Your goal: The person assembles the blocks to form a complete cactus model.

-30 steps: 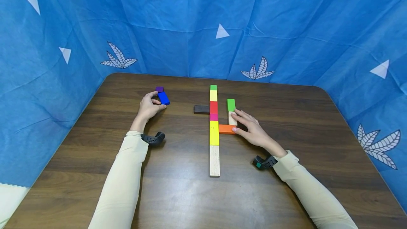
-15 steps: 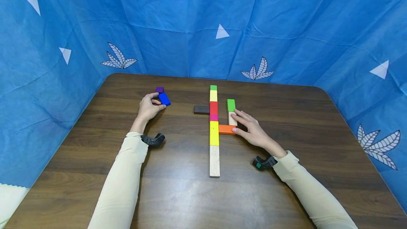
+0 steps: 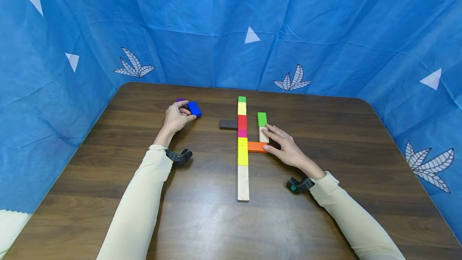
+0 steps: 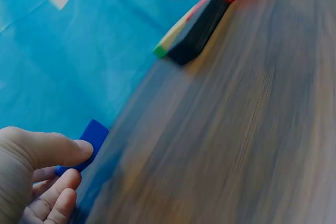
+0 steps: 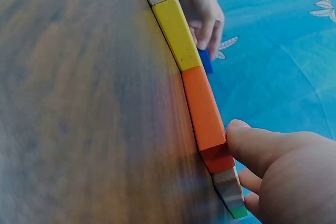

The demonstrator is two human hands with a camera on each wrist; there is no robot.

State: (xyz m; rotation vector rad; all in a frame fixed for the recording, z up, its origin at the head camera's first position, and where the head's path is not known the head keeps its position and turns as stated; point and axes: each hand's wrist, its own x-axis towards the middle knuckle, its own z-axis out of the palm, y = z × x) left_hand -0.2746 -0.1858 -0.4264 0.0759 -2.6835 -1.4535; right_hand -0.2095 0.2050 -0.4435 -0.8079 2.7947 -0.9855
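Note:
My left hand (image 3: 175, 118) pinches a blue wooden block (image 3: 195, 108) between thumb and fingers, at the far left of the table. Part of a purple block (image 3: 180, 100) shows behind those fingers. My right hand (image 3: 286, 147) rests with extended fingers at a short branch of blocks: the thumb is at the end of the orange block (image 3: 255, 147), and fingertips lie by the small bare-wood block (image 3: 263, 135). A green block (image 3: 262, 119) adjoins that one. In the left wrist view the thumb (image 4: 63, 150) lies along the blue block (image 4: 94, 135).
A straight row runs down the table's middle: green, pale yellow, red (image 3: 242, 122), magenta, yellow (image 3: 242, 151) and a long bare-wood block (image 3: 243, 183). A black block (image 3: 228, 124) sticks out to its left. Blue cloth (image 3: 231, 31) hangs behind the brown table (image 3: 216, 232).
My left hand has moved right and slightly away from me with the blue block, leaving the purple block behind. My right hand and the laid-out blocks stay where they were.

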